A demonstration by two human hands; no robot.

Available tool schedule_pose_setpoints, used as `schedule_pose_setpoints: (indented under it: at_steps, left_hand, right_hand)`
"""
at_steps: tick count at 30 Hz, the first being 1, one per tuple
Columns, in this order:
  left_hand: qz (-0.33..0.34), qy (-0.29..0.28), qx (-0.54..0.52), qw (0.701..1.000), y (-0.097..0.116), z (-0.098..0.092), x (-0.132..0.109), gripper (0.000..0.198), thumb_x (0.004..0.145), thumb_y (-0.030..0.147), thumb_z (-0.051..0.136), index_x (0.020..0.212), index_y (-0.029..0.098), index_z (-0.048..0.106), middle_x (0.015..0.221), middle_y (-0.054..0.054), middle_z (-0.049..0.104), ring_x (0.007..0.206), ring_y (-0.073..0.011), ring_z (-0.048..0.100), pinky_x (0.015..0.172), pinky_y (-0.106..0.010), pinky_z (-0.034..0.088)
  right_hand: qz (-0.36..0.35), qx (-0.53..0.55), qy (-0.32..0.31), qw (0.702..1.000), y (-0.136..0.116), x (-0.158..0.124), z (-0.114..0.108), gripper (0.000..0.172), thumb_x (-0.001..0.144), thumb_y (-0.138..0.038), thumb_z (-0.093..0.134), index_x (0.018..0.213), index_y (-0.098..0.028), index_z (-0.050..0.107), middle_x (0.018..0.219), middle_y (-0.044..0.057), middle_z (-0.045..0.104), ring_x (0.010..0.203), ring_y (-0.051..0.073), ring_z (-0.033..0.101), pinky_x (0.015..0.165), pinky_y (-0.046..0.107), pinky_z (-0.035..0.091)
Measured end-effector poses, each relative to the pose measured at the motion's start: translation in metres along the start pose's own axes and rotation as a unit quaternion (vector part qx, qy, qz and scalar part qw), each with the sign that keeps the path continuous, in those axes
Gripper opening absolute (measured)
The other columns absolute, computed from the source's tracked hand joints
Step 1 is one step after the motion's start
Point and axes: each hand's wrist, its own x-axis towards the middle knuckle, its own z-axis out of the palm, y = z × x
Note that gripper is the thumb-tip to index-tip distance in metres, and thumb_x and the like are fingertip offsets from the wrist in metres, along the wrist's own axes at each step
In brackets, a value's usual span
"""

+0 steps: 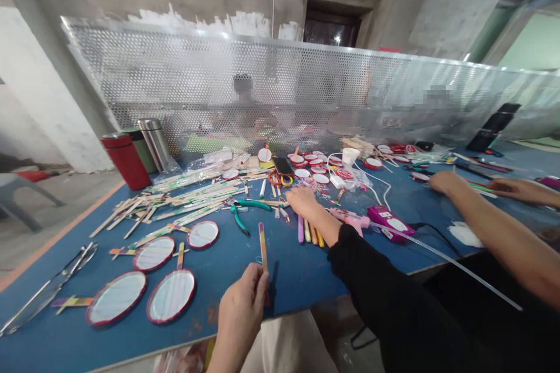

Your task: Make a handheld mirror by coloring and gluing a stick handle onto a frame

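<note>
in the head view, the left hand [241, 303] is clenched on the lower end of a painted craft stick [262, 247], its long axis upright and tilted slightly away from the person, above the blue desk [297, 279]. the stick is in that hand, so the left is the nearer. the right hand [304, 201] lies open, palm down, farther off, just beyond green-handled pliers [245, 206] and a spread of wooden sticks [192, 201]. red-rimmed round discs on sticks [172, 297] lie to the left.
</note>
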Motion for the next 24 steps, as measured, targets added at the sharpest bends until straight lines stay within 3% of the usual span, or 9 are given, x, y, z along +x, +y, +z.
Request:
schedule_pose_setpoints:
  at_steps: [3, 6, 9, 11, 15, 18, 24]
  left_hand:
    - [0.009, -0.007, -0.019, 1.0, -0.001, -0.001, 0.001, 0.026, 0.093, 0.036, 0.035, 0.074, 0.025, 0.048, 0.06, 0.004, 0.066, 0.058, -0.0132, 0.064, 0.056, -0.02, 0.039]
    - [0.007, -0.011, -0.02, 1.0, -0.002, -0.001, 0.001, 0.026, 0.093, 0.035, 0.033, 0.074, 0.025, 0.047, 0.06, 0.004, 0.066, 0.058, -0.0133, 0.064, 0.057, -0.02, 0.039]
    - [0.003, -0.016, -0.016, 1.0, -0.002, 0.0, 0.0, 0.026, 0.094, 0.034, 0.031, 0.075, 0.025, 0.046, 0.06, 0.004, 0.066, 0.059, -0.0138, 0.064, 0.058, -0.021, 0.039]
    - [0.003, -0.012, -0.016, 1.0, -0.002, 0.001, 0.0, 0.026, 0.094, 0.034, 0.031, 0.075, 0.025, 0.046, 0.06, 0.004, 0.066, 0.06, -0.0141, 0.064, 0.058, -0.021, 0.038]
    - [0.003, -0.005, -0.017, 1.0, -0.002, 0.001, -0.001, 0.026, 0.094, 0.033, 0.032, 0.075, 0.025, 0.047, 0.061, 0.004, 0.067, 0.06, -0.0142, 0.065, 0.058, -0.022, 0.038]
    - [0.01, -0.004, -0.021, 1.0, -0.002, 0.001, 0.0, 0.027, 0.094, 0.034, 0.031, 0.074, 0.025, 0.046, 0.061, 0.004, 0.067, 0.06, -0.0145, 0.065, 0.059, -0.022, 0.039]
    - [0.015, -0.003, -0.02, 1.0, -0.001, 0.0, -0.001, 0.026, 0.094, 0.033, 0.032, 0.074, 0.025, 0.047, 0.06, 0.004, 0.067, 0.059, -0.0146, 0.064, 0.058, -0.022, 0.038]
  right_hand:
    - [0.041, 0.073, -0.007, 0.996, 0.008, 0.003, -0.008, 0.029, 0.092, -0.032, 0.059, 0.115, -0.015, 0.058, 0.115, 0.008, 0.061, 0.097, 0.02, 0.062, 0.082, 0.04, 0.053]
    - [0.081, 0.17, 0.012, 0.982, 0.013, 0.001, -0.021, 0.016, 0.088, -0.027, 0.058, 0.097, -0.014, 0.059, 0.093, 0.005, 0.065, 0.08, 0.016, 0.063, 0.066, 0.029, 0.051]
    - [0.113, 0.298, 0.0, 0.948, 0.012, -0.009, -0.029, 0.015, 0.084, -0.03, 0.052, 0.076, -0.018, 0.051, 0.063, 0.0, 0.058, 0.051, 0.011, 0.054, 0.042, 0.02, 0.037]
    - [0.125, 0.384, -0.025, 0.915, 0.009, -0.017, -0.031, 0.02, 0.078, -0.035, 0.05, 0.066, -0.02, 0.045, 0.052, -0.004, 0.051, 0.039, 0.008, 0.044, 0.034, 0.018, 0.026]
    - [0.138, 0.508, -0.056, 0.848, 0.0, -0.029, -0.032, 0.022, 0.065, -0.034, 0.057, 0.057, -0.021, 0.041, 0.044, -0.007, 0.044, 0.033, 0.005, 0.033, 0.031, 0.017, 0.018]
    - [0.143, 0.557, -0.064, 0.815, -0.008, -0.036, -0.035, 0.023, 0.06, -0.032, 0.06, 0.055, -0.021, 0.04, 0.043, -0.008, 0.043, 0.033, 0.004, 0.031, 0.031, 0.016, 0.017]
    - [0.129, 0.585, 0.004, 0.8, -0.029, -0.079, -0.032, 0.02, 0.068, -0.033, 0.064, 0.069, -0.021, 0.048, 0.048, -0.008, 0.049, 0.036, 0.006, 0.039, 0.032, 0.015, 0.018]
